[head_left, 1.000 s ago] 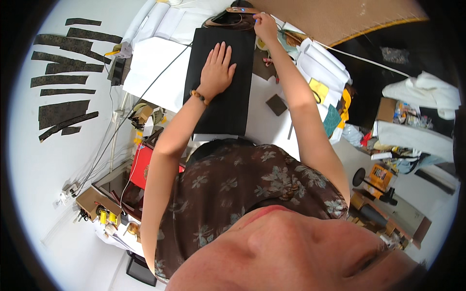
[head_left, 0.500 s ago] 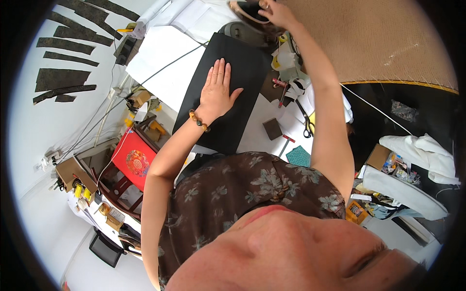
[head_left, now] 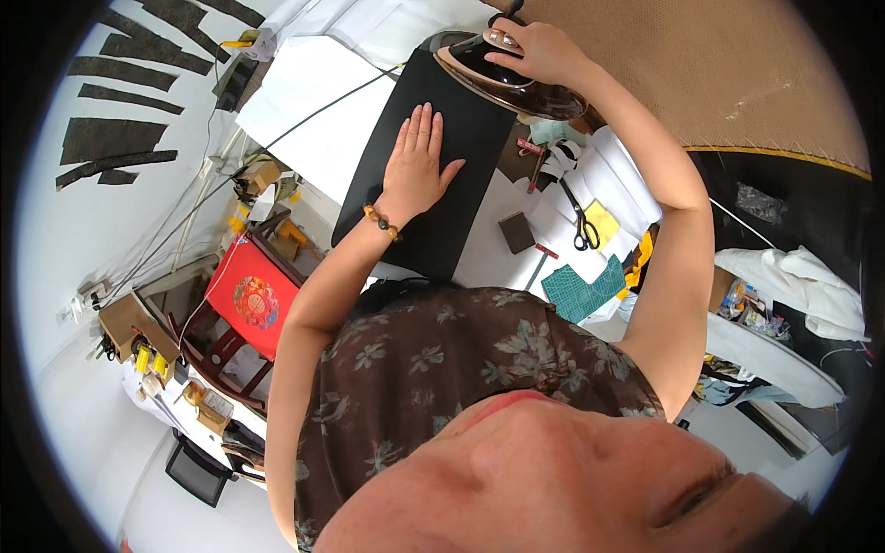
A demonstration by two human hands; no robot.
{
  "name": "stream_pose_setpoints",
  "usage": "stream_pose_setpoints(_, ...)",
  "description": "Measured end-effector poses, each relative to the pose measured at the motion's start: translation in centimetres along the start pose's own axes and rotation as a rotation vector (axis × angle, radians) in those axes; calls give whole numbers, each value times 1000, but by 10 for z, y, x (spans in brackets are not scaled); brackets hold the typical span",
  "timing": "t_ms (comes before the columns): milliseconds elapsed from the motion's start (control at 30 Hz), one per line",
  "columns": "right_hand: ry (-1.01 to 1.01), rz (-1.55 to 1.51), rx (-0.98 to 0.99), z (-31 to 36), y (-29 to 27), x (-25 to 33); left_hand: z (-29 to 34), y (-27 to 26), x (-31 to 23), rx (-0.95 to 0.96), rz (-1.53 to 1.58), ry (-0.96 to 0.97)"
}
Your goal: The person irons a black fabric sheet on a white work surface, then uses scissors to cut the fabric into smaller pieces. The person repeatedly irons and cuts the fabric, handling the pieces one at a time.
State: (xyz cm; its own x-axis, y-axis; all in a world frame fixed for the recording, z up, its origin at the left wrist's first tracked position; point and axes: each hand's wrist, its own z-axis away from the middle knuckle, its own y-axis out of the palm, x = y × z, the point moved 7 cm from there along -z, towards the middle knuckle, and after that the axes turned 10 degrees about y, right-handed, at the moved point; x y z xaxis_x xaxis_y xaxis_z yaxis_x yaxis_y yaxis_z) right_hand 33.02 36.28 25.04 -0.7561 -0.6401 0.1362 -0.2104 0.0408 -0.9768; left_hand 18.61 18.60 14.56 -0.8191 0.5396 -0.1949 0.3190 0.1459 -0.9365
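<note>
A long black sheet [head_left: 454, 207] lies across the table in front of me; whether it is cloth or another material I cannot tell. My left hand [head_left: 417, 164] rests flat on it, palm down, fingers stretched out. Around that wrist is a bracelet of brown beads. At the far right end of the sheet, my right hand [head_left: 542, 53] grips the handle of a dark, shiny clothes iron [head_left: 516, 95]. The iron is tilted and overlaps the sheet's corner in view; whether it touches the sheet cannot be made out.
Right of the sheet lie black scissors [head_left: 584, 232], a dark block [head_left: 516, 233], a red-headed T-shaped tool [head_left: 544, 258] and a green cutting mat [head_left: 583, 288]. White paper [head_left: 313, 115] and a dark cable [head_left: 323, 120] are to the left. A red-backed chair [head_left: 253, 293] stands nearby.
The iron in my right hand has come down and nearer, from the far edge to over the sheet's right corner. My right elbow has swung outward. My left hand stays flat.
</note>
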Motion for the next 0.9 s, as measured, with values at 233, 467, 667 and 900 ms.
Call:
stream_pose_setpoints(233, 157, 152, 99, -39, 1, 33, 2, 0, -2, -20, 1, 0)
stream_pose_setpoints(467, -48, -45, -35, -42, 5, 61, 3, 1, 3, -46, -12, -17)
stream_pose_setpoints(667, 14, 14, -38, -48, 10, 63, 2, 0, 2, -93, 6, 0)
stream_pose_setpoints(900, 27, -25, -25, -49, 5, 64, 39, -3, -5, -28, 22, -8)
